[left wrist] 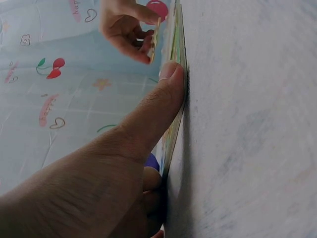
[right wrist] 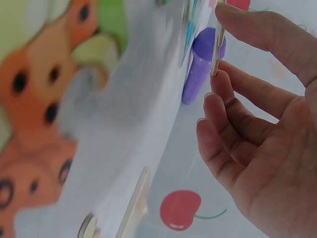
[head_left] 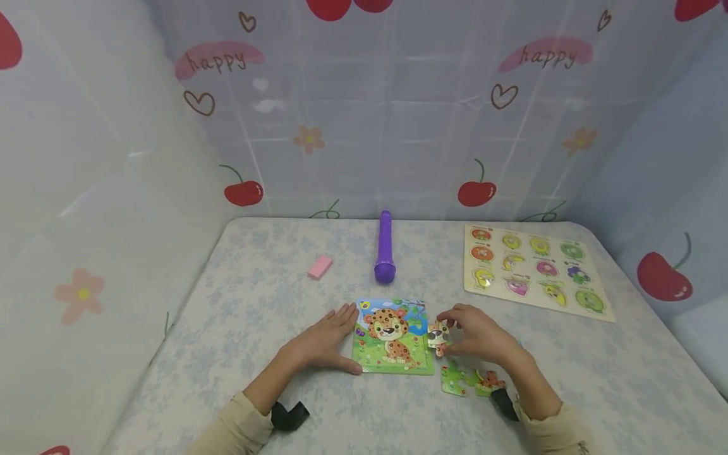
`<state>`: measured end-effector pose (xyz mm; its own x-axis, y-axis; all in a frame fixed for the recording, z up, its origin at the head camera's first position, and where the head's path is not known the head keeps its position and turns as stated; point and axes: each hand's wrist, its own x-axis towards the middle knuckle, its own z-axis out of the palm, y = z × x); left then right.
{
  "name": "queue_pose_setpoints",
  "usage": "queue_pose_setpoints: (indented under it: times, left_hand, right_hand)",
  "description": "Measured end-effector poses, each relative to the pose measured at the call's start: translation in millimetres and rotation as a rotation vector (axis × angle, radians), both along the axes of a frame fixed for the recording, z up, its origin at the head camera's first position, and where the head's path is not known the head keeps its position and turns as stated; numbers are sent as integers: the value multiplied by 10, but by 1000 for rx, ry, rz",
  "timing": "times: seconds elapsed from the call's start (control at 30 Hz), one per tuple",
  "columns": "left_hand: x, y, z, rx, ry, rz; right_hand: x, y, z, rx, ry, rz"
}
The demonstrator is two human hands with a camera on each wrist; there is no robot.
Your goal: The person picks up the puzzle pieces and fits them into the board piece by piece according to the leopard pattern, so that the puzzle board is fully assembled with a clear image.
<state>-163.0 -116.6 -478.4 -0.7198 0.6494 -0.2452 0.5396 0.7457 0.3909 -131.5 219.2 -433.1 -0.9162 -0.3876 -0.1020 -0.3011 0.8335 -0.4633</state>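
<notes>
A square puzzle board with a spotted leopard cub on a green and blue scene lies flat in the middle of the table. My left hand rests along its left side, fingers straight and thumb touching the lower left edge. Just off the board's right edge, my right hand pinches a jigsaw piece between thumb and fingers. That piece is seen edge-on in the right wrist view. Below the right hand lie loose jigsaw pieces, a green one and a spotted orange one.
Behind the board lie a purple cylinder with a rounded end and a pink block. A wooden fruit puzzle board sits at the back right. Printed curtains enclose the table at the back and sides.
</notes>
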Motion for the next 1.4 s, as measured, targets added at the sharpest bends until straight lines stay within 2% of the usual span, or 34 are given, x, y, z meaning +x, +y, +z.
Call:
queue_pose_setpoints:
  times: [0.33,0.53,0.87,1.4]
  left_hand:
    - [13,1,26,5,-2,6]
    - [24,0,19,-8,-3,-7]
    - [4,-2,18,-6,-7,-9]
    - [-6,-18,45,50,-44,-13]
  right_hand:
    - [-51,-286,18,-12,74,73]
    - [-109,-449,-23,11,69,84]
    - [-189,-699,-49,-16,22,70]
    - [-250,-817,-83,6,15,92]
